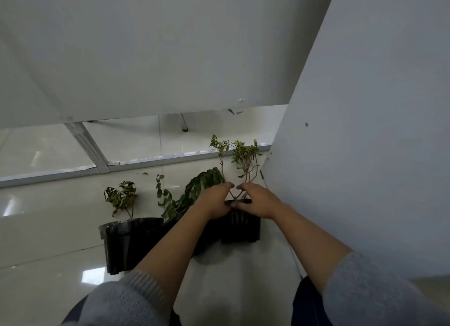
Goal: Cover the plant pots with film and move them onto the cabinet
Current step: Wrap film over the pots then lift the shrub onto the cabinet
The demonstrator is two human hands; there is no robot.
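The rim of the right-hand black pot (241, 225) is gripped from both sides: the left hand (214, 201) is curled over its left edge and the right hand (255, 200) over its right edge, the fingertips nearly meeting around the thin stems (246, 169) rising between them. The pot is set on the glossy tiled floor (48, 228), just beside a white panel (365, 130). A middle pot, mostly hidden by the left forearm, carries dark green leaves (194, 189); a third black pot (129, 243) stands at the left. Whether film covers any pot cannot be told.
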